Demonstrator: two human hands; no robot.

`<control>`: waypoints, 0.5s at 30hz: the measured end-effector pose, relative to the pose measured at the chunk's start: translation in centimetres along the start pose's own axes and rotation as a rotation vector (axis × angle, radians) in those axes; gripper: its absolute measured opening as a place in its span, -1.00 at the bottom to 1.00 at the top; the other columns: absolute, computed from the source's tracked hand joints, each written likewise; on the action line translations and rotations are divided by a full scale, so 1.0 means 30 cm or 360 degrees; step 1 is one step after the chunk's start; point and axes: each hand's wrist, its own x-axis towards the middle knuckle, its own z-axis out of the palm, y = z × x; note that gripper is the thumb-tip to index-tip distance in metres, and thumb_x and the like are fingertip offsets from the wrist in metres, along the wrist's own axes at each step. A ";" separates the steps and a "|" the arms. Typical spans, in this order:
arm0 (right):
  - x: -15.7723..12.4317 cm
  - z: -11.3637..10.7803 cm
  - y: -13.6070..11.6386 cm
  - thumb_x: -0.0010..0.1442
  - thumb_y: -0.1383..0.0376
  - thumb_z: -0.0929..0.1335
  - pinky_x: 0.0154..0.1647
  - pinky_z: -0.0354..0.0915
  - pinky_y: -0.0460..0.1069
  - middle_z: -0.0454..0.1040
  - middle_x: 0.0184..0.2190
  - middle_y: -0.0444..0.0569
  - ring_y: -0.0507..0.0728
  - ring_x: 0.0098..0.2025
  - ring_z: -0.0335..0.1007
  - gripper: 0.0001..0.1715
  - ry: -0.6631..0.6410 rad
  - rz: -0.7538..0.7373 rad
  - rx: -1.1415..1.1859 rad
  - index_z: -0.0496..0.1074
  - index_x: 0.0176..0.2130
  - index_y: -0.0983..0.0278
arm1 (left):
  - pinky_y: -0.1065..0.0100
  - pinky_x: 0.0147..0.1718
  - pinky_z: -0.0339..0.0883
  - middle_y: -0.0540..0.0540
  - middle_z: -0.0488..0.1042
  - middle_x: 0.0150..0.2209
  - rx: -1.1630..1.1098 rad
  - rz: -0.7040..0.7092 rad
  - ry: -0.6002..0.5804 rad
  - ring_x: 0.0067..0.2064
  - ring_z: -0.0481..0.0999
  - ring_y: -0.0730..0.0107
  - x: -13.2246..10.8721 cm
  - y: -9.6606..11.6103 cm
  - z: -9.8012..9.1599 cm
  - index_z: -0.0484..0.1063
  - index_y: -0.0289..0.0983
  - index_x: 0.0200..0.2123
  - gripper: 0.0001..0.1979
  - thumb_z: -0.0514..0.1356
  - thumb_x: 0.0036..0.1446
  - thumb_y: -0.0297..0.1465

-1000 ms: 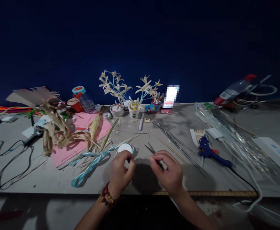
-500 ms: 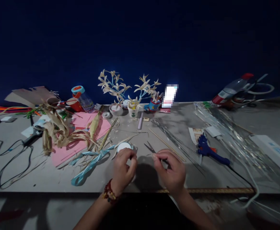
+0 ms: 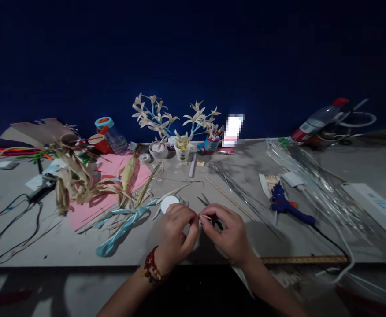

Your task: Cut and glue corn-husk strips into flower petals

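Observation:
My left hand (image 3: 176, 231) and my right hand (image 3: 228, 231) meet near the table's front edge. Their fingertips pinch a small pale strip (image 3: 205, 217) between them. My left wrist wears a red bead bracelet (image 3: 150, 267). A round white lid (image 3: 168, 203) lies just behind my left hand. Small scissors (image 3: 205, 203) lie behind my right hand, partly hidden by it. Blue ribbon (image 3: 123, 222) runs along the table to the left of my hands.
Dried corn husks (image 3: 80, 180) lie on pink paper (image 3: 113, 185) at the left. Husk flowers in cups (image 3: 180, 132) stand at the back. A blue glue gun (image 3: 287, 207), thin wires (image 3: 242, 191), a power strip (image 3: 374, 207), black cables (image 3: 11, 215) and a ruler (image 3: 298, 259) surround my hands.
My hands were apart; they have come together and now pinch the small strip between them. My left hand has shifted right, away from the white lid.

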 end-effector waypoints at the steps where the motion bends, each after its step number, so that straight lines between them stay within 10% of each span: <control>1: 0.001 0.000 -0.001 0.23 0.41 0.37 -0.36 0.35 -0.08 0.51 -0.45 -0.16 0.04 -0.43 0.44 -0.88 -0.0019 0.0001 -0.0018 0.45 -0.33 0.20 | 0.21 -0.21 0.29 -0.05 0.41 -0.46 0.0006 0.0003 -0.0002 -0.34 0.40 0.29 0.002 0.002 -0.003 0.35 -0.23 -0.38 -0.86 0.09 0.20 -0.54; 15: -0.002 -0.063 0.022 0.21 0.39 0.35 -0.29 0.43 -0.02 0.56 -0.35 -0.07 0.11 -0.37 0.50 -0.90 0.0174 0.0024 -0.0294 0.45 -0.26 0.19 | 0.18 -0.17 0.30 -0.03 0.42 -0.51 0.0045 -0.0063 0.0055 -0.38 0.42 0.31 -0.013 0.006 -0.018 0.33 -0.20 -0.43 -0.80 0.06 0.21 -0.56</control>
